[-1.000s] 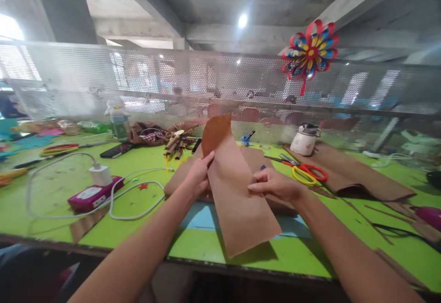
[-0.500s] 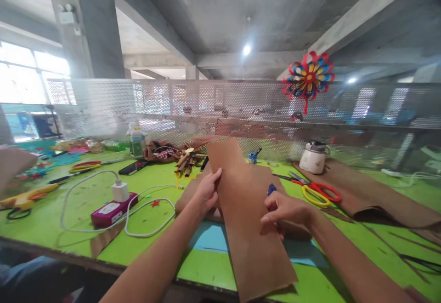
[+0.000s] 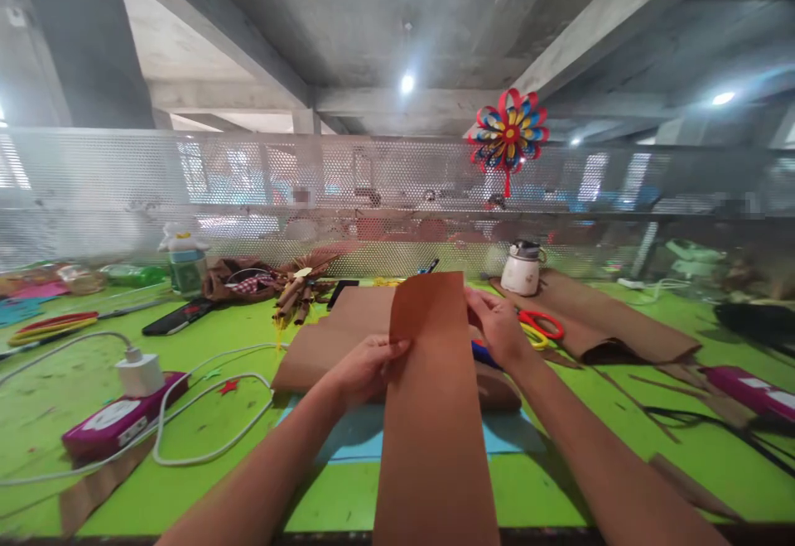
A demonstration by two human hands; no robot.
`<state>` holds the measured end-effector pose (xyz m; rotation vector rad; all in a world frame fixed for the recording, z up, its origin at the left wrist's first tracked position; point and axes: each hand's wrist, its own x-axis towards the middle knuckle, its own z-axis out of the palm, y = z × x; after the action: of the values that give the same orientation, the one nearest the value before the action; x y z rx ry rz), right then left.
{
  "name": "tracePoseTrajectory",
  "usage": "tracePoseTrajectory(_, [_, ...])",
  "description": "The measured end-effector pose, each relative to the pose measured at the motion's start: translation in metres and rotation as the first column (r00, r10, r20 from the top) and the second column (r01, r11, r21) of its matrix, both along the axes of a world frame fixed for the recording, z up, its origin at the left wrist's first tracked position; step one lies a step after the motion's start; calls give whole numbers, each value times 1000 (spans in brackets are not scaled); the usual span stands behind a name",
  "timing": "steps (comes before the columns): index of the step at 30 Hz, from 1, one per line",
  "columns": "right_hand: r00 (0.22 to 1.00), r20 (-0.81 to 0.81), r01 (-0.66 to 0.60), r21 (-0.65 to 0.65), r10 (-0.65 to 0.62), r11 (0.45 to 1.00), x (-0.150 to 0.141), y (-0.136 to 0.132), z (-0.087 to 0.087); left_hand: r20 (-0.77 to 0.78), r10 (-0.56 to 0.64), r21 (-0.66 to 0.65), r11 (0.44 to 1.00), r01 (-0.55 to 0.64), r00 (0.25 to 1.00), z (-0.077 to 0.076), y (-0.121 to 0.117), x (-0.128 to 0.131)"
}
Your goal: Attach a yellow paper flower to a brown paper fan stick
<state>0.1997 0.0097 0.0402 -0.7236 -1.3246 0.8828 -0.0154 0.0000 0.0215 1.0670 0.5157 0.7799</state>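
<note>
A long strip of brown kraft paper (image 3: pixel 435 413) stands upright before me, its lower end running past the bottom of the view. My left hand (image 3: pixel 369 364) is closed on its left edge, thumb lying on the front face. At the upper right edge, my right hand (image 3: pixel 497 326) pinches the paper, with some fingers hidden behind it. A blue object (image 3: pixel 484 353) shows just below the right hand, mostly covered; its kind cannot be made out. Behind the strip lie larger brown paper sheets (image 3: pixel 335 335) on light blue paper (image 3: pixel 354 438).
Red-and-yellow-handled scissors (image 3: pixel 542 326) lie right of my right hand, near a white flask (image 3: pixel 522 268) and rolled brown paper (image 3: pixel 596 314). At left are a purple power strip (image 3: pixel 124 422) with a white cable and a black phone (image 3: pixel 177 316). A perforated screen (image 3: pixel 279 198) borders the green table.
The strip has turned more upright and face-on. My right hand has risen from its lower right side to the upper right edge; my left hand sits lower on it. The view has swung right.
</note>
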Motion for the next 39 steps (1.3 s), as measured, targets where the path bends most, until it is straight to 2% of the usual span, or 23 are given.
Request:
tracePoseTrajectory(4, [995,-5,97,49,-97,994,0,-2,2,-96,-45,-1,999,45,994,-4,0,2])
tracePoseTrajectory(9, [976,156,147,67,-156,987,-3,-8,1,-224,-91,69,992,109,970,-1,-3,1])
tracePoseTrajectory(13, [938,320,123,59,-136,991,-12,-17,0,-135,26,158,988,-4,991,8,-5,2])
tracePoseTrajectory(16, [931,356,88,11,-86,996,-18,-20,-1,-97,133,197,974,-112,986,11,-3,3])
tracePoseTrajectory(20, [943,331,16,-80,12,997,-19,-19,-5,-111,182,181,970,-160,977,9,1,4])
tracePoseTrajectory(27, [982,160,-62,-222,99,973,-17,-15,-10,-186,203,195,967,-166,961,3,6,2])
tracePoseTrajectory(32, [980,54,-167,-292,191,942,-16,-14,-10,-166,207,213,962,-170,964,4,6,1])
tracePoseTrajectory(39, [981,18,-175,-320,191,931,-15,-13,-8,-226,216,207,963,-170,950,5,6,1])
